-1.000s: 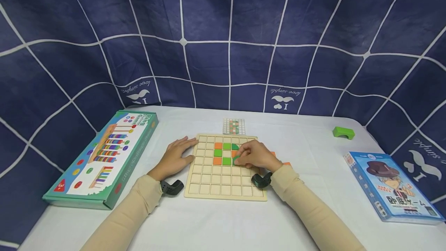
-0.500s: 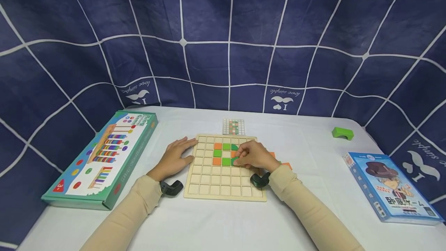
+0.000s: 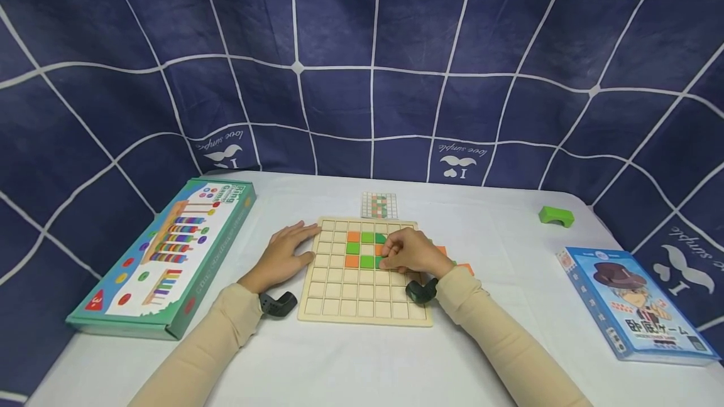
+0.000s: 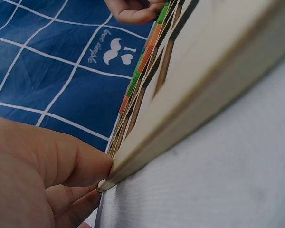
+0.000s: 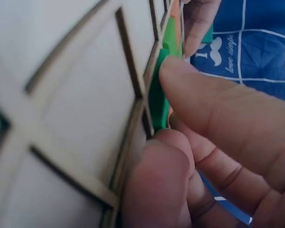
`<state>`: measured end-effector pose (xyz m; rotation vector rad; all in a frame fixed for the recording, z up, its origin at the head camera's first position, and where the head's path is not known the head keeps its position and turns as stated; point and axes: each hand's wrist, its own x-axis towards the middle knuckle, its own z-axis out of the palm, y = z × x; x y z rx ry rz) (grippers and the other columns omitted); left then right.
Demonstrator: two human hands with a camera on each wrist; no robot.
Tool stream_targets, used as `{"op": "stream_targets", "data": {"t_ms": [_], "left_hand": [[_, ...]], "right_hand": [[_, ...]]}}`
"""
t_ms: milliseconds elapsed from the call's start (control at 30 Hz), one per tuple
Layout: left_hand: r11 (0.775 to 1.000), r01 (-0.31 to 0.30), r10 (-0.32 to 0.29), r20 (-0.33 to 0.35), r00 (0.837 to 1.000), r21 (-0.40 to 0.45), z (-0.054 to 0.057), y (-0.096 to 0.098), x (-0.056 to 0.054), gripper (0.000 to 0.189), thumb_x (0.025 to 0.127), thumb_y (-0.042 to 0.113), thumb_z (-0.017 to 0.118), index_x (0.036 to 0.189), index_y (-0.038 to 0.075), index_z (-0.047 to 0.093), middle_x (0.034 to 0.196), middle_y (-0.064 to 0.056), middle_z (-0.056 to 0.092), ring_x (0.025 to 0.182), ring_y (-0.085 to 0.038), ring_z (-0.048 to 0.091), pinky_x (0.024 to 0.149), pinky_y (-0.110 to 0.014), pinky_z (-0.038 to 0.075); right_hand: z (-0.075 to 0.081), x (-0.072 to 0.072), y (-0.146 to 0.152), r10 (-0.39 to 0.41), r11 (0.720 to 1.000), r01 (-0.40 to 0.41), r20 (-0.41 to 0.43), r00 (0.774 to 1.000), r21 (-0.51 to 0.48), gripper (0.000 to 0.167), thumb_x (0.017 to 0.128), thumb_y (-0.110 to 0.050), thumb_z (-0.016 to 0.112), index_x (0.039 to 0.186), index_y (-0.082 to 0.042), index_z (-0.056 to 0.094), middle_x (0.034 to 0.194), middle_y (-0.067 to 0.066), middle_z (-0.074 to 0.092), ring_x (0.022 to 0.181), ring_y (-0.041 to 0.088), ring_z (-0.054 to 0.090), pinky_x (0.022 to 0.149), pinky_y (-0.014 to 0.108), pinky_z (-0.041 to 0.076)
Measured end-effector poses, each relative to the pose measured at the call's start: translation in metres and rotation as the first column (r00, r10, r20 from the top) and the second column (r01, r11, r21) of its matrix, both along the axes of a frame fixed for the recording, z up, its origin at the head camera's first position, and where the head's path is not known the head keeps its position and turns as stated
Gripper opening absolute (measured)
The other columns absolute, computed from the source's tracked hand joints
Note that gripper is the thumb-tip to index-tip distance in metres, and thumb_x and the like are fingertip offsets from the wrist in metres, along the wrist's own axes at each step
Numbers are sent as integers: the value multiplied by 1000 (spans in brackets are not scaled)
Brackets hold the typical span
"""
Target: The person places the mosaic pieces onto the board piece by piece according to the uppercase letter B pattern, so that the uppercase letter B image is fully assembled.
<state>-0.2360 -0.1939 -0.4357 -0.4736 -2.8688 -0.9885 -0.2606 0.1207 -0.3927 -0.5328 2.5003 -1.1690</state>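
Observation:
A square wooden grid board (image 3: pixel 367 292) lies on the white table, with orange and green tiles in several cells of its upper middle. My left hand (image 3: pixel 283 257) rests along the board's left side; in the left wrist view its thumb (image 4: pixel 88 166) touches the edge near a corner. Over the right half, my right hand (image 3: pixel 415 251) pinches a dark green tile (image 5: pixel 156 102) at a cell beside a bright green tile (image 3: pixel 367 262). The right wrist view has the thumb on that tile's face and other fingertips at its edge. The right hand covers neighbouring cells.
Beyond the board lies a small pattern card (image 3: pixel 379 205). Loose orange tiles (image 3: pixel 466 269) lie right of the board, partly behind the right hand. A green game box (image 3: pixel 170 256) is at left, a blue game box (image 3: pixel 639 306) at right, and a green arch block (image 3: pixel 557 216) behind it.
Both hands stay almost where they were. The right fingers shift very slightly over the dark green tile, which now shows less in the head view.

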Motion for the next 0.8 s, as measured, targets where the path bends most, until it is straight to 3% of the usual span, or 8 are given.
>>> {"op": "stream_targets", "data": {"t_ms": [200,367,533,800], "left_hand": [[1000,3,-3,-5,1000,3,0,0,-1,57,101,13,62,156,0,55,164,-18,50,160,-44,31,132,-62,13],[1000,3,-3,-9,1000,-2,0,0,-1,57,101,13,62,156,0,55,164,-19,50,160,-45,31,132,-63,14],[1000,-2,2,-4,1000,1,-1,0,-1,58,100,13,63,156,0,55,164,-19,50,160,-44,31,132,-62,13],[1000,0,1,-12,1000,3,0,1,1,57,100,14,63,155,0,56,163,-20,51,159,-45,32,132,-63,14]], "right_hand": [[3,-4,12,93,988,-81,85,992,-135,13,98,-8,79,105,2,75,82,3,67,67,13,63,63,25,60],[7,-7,30,148,962,-111,134,980,-249,25,104,-11,70,121,7,71,93,9,69,70,14,62,59,23,55],[12,-10,50,98,951,-47,155,983,-307,34,106,-13,68,130,11,65,81,6,64,66,15,60,53,24,47],[13,-17,79,-66,929,107,126,990,-355,40,106,-8,65,135,17,59,84,6,61,69,13,57,64,26,55]]}}
